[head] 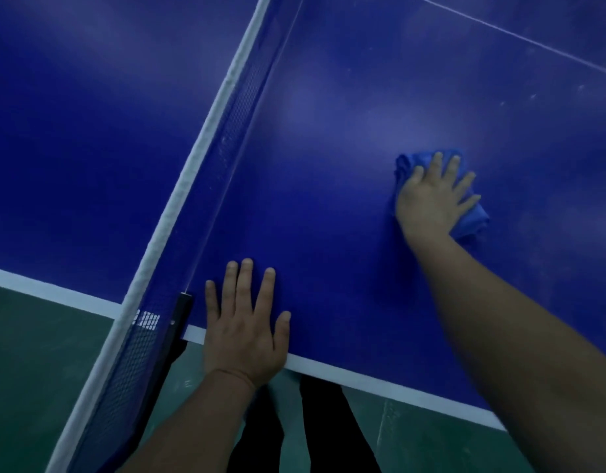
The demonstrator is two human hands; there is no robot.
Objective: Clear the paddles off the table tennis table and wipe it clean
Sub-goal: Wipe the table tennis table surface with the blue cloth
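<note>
Bracing the flat-fingered left hand [245, 331] on the blue table [329, 233] edge for support, the person is pressing a crumpled blue cloth [472, 220] down under the spread, uncurled right hand [431, 199].

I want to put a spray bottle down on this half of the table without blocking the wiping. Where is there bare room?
Bare blue table lies between the left hand and the right hand, and along the net. More lies beyond the cloth, toward the thin white line. It is tight between the left hand and the net post.

The right hand [431, 196] covers most of the blue cloth [472, 218].
</note>
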